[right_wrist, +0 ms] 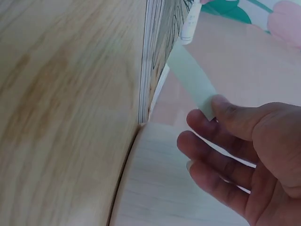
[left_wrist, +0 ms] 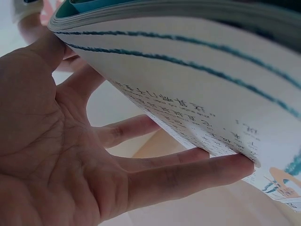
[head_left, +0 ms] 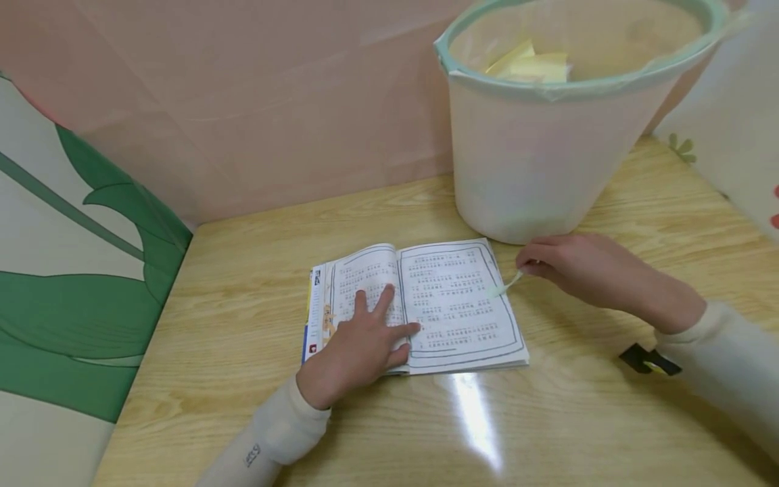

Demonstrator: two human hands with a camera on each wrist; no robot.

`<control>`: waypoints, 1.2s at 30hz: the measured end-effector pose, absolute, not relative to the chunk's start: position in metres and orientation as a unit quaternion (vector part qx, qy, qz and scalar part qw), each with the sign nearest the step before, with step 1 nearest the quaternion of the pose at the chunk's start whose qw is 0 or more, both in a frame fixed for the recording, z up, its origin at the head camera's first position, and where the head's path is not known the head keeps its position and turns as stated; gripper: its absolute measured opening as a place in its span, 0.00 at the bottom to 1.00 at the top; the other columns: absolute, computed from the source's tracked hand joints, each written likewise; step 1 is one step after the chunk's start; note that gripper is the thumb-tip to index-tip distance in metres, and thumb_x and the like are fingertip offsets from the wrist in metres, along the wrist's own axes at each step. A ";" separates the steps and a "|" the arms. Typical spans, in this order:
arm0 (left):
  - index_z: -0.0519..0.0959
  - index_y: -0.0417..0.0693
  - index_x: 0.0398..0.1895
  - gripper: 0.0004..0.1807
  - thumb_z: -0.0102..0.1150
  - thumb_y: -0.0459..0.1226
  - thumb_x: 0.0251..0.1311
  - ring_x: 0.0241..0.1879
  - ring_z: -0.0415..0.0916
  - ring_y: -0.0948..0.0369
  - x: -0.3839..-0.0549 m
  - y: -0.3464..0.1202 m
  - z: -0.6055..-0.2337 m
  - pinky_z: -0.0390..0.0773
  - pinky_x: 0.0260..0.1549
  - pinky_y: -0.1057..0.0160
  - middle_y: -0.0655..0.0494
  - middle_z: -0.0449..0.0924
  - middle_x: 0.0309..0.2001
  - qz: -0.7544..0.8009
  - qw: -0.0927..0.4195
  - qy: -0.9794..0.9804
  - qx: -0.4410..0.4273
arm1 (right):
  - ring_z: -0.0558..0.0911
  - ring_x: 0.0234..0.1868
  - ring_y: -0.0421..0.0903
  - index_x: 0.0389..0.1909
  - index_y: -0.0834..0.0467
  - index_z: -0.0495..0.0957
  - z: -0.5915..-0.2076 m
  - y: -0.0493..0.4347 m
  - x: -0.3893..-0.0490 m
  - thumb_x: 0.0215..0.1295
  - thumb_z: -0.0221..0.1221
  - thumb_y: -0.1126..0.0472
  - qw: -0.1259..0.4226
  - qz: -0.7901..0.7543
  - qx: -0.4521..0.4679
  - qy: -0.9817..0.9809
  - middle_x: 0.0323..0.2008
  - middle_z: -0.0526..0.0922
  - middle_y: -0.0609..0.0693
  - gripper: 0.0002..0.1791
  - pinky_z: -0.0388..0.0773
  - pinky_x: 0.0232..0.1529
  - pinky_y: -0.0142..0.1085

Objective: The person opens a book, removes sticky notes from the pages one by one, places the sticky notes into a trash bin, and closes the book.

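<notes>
An open book (head_left: 453, 304) with printed text and hand-drawn double borders lies on the wooden table. My left hand (head_left: 365, 335) rests on it with fingers spread, across the left page and the centre fold. In the left wrist view, its straight fingertips touch the text page (left_wrist: 188, 84). Over by the right page's outer edge, my right hand (head_left: 575, 267) pinches a narrow pale green paper strip (head_left: 506, 287) between thumb and forefinger. The strip (right_wrist: 193, 77) slants away from the fingers, its free end overlapping the right page in the head view.
Behind the right hand stands a tall pale bin (head_left: 535, 149) with a green rim and a clear liner, crumpled yellow paper (head_left: 535, 66) inside. The wooden table (head_left: 243, 304) meets a pink wall covering (head_left: 274, 101) at the back. A black strap piece (head_left: 650, 360) is at the right sleeve.
</notes>
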State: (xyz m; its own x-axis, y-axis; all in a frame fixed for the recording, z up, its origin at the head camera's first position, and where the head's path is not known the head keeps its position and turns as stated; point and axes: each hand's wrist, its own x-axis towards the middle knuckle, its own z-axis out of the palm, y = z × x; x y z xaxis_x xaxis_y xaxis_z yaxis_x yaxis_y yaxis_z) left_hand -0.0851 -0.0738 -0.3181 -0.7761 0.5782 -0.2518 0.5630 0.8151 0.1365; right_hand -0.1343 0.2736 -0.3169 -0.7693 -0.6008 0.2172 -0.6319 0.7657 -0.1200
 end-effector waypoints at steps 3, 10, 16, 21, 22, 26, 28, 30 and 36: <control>0.78 0.72 0.63 0.19 0.47 0.53 0.73 0.63 0.60 0.30 -0.085 -0.074 -0.318 0.84 0.26 0.45 0.41 0.51 0.77 0.027 0.140 0.942 0.305 | 0.82 0.31 0.37 0.36 0.47 0.83 -0.315 0.273 -0.133 0.61 0.68 0.62 0.071 0.095 0.302 -0.946 0.34 0.85 0.38 0.07 0.80 0.33 0.41; 0.78 0.72 0.63 0.19 0.47 0.53 0.73 0.63 0.59 0.29 -0.086 -0.074 -0.318 0.84 0.24 0.48 0.41 0.52 0.77 0.028 0.137 0.942 0.306 | 0.83 0.31 0.39 0.37 0.49 0.85 -0.311 0.272 -0.132 0.61 0.68 0.63 0.075 0.098 0.274 -0.954 0.33 0.87 0.40 0.06 0.81 0.32 0.43; 0.78 0.72 0.62 0.19 0.47 0.53 0.73 0.63 0.60 0.30 -0.084 -0.074 -0.317 0.83 0.24 0.48 0.41 0.52 0.78 0.029 0.133 0.942 0.306 | 0.83 0.30 0.39 0.37 0.50 0.85 -0.308 0.272 -0.132 0.60 0.68 0.63 0.083 0.104 0.270 -0.954 0.33 0.87 0.41 0.06 0.80 0.30 0.43; 0.78 0.72 0.63 0.19 0.47 0.53 0.73 0.64 0.59 0.29 -0.084 -0.075 -0.316 0.84 0.25 0.46 0.41 0.51 0.77 0.030 0.130 0.942 0.307 | 0.85 0.31 0.41 0.38 0.51 0.85 -0.302 0.272 -0.132 0.59 0.69 0.64 0.108 0.107 0.277 -0.949 0.34 0.88 0.42 0.07 0.80 0.30 0.43; 0.78 0.72 0.62 0.19 0.47 0.53 0.73 0.64 0.59 0.29 -0.084 -0.075 -0.316 0.84 0.25 0.46 0.41 0.52 0.77 0.030 0.129 0.943 0.307 | 0.85 0.31 0.41 0.38 0.51 0.85 -0.300 0.272 -0.131 0.58 0.69 0.64 0.116 0.107 0.280 -0.947 0.34 0.88 0.43 0.08 0.80 0.30 0.44; 0.78 0.72 0.62 0.19 0.48 0.52 0.72 0.63 0.59 0.29 -0.083 -0.076 -0.316 0.84 0.24 0.46 0.40 0.52 0.77 0.031 0.128 0.943 0.306 | 0.84 0.30 0.41 0.39 0.51 0.84 -0.291 0.271 -0.129 0.55 0.71 0.65 0.155 0.103 0.294 -0.937 0.35 0.88 0.43 0.12 0.80 0.29 0.44; 0.78 0.71 0.62 0.19 0.48 0.52 0.72 0.63 0.59 0.29 -0.083 -0.076 -0.316 0.84 0.24 0.47 0.41 0.52 0.77 0.031 0.128 0.943 0.306 | 0.83 0.28 0.41 0.40 0.50 0.84 -0.285 0.271 -0.126 0.52 0.72 0.66 0.173 0.104 0.296 -0.934 0.35 0.88 0.43 0.14 0.78 0.27 0.43; 0.79 0.71 0.62 0.19 0.49 0.52 0.72 0.63 0.60 0.30 -0.083 -0.077 -0.315 0.83 0.23 0.48 0.41 0.52 0.77 0.032 0.130 0.942 0.307 | 0.82 0.27 0.40 0.41 0.50 0.84 -0.279 0.272 -0.123 0.50 0.73 0.66 0.192 0.107 0.298 -0.929 0.35 0.88 0.43 0.17 0.77 0.26 0.40; 0.78 0.71 0.62 0.19 0.49 0.52 0.72 0.64 0.59 0.30 -0.083 -0.077 -0.316 0.83 0.22 0.49 0.41 0.52 0.77 0.033 0.138 0.941 0.309 | 0.81 0.26 0.41 0.41 0.53 0.83 -0.253 0.271 -0.114 0.73 0.52 0.40 0.257 0.136 0.305 -0.907 0.31 0.87 0.44 0.21 0.71 0.26 0.26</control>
